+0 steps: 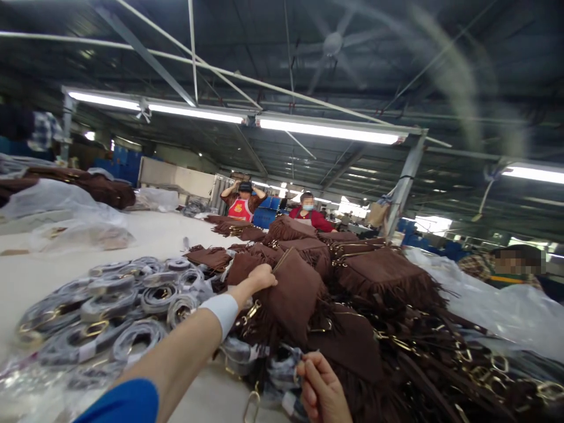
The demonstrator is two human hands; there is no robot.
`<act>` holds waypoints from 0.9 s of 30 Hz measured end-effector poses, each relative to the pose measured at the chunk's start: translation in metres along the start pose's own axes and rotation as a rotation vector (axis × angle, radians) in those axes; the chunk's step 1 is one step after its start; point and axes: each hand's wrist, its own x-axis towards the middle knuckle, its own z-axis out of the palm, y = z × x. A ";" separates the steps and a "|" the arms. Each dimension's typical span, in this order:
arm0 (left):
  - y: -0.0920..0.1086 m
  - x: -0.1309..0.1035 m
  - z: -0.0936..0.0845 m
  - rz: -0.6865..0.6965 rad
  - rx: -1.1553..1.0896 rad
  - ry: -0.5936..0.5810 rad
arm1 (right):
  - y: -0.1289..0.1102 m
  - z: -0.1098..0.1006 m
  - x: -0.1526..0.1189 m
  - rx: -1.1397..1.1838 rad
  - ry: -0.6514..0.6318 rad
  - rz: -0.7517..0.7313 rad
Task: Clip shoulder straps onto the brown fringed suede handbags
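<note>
My left hand (pixel 263 277) reaches forward, its fingers closed on the zipped top edge of a dark brown fringed bag (pixel 296 289). The bag is tilted up against other brown bags. Low in the view, my right hand (pixel 324 388) pinches the edge of a coiled strap (pixel 284 369) wrapped in clear plastic, just below that bag. Beneath my left forearm lies another wrapped strap coil (pixel 238 355). A gold clasp (pixel 252 405) dangles near the table's front edge.
Several plastic-wrapped strap coils (pixel 158 296) cover the table's left side. Brown fringed bags (pixel 388 270) and loose straps with gold hardware (pixel 476 367) are heaped on the right, beside plastic sheeting (pixel 497 299). Two people (pixel 240 205) are beyond the table; another person (pixel 506 264) is at right.
</note>
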 end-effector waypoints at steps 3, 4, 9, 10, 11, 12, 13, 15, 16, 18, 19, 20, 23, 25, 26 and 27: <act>0.016 -0.005 -0.039 0.120 0.087 0.111 | -0.018 0.004 -0.007 0.024 -0.019 0.020; 0.021 -0.012 -0.054 0.159 0.110 0.140 | -0.025 0.006 -0.012 0.039 -0.028 0.018; 0.023 -0.099 -0.074 0.424 0.366 0.275 | -0.056 0.022 -0.050 0.083 -0.099 -0.046; 0.017 -0.122 -0.062 0.494 0.428 0.278 | -0.058 0.026 -0.059 0.082 -0.105 -0.067; 0.010 -0.145 -0.045 0.560 0.472 0.256 | -0.059 0.030 -0.068 0.064 -0.108 -0.081; 0.001 -0.168 -0.025 0.613 0.494 0.211 | -0.058 0.033 -0.075 0.020 -0.110 -0.084; -0.008 -0.189 -0.004 0.657 0.504 0.152 | -0.054 0.036 -0.081 -0.057 -0.112 -0.067; -0.027 -0.225 0.036 0.682 0.500 0.031 | -0.042 0.037 -0.091 -0.271 -0.118 0.014; -0.036 -0.239 0.051 0.665 0.484 -0.018 | -0.035 0.036 -0.095 -0.378 -0.118 0.062; -0.051 -0.257 0.067 0.606 0.418 -0.077 | -0.022 0.033 -0.103 -0.528 -0.120 0.131; -0.057 -0.261 0.068 0.581 0.376 -0.089 | -0.017 0.031 -0.107 -0.564 -0.117 0.142; -0.061 -0.263 0.064 0.562 0.338 -0.094 | -0.015 0.029 -0.111 -0.582 -0.109 0.140; -0.069 -0.260 0.037 0.511 0.250 -0.149 | -0.017 0.028 -0.119 -0.626 -0.082 0.130; -0.073 -0.256 0.013 0.442 0.201 -0.219 | -0.022 0.028 -0.121 -0.707 -0.086 0.113; -0.075 -0.254 0.001 0.403 0.171 -0.246 | -0.023 0.028 -0.120 -0.763 -0.104 0.093; -0.078 -0.254 -0.010 0.370 0.131 -0.271 | -0.023 0.027 -0.119 -0.821 -0.128 0.068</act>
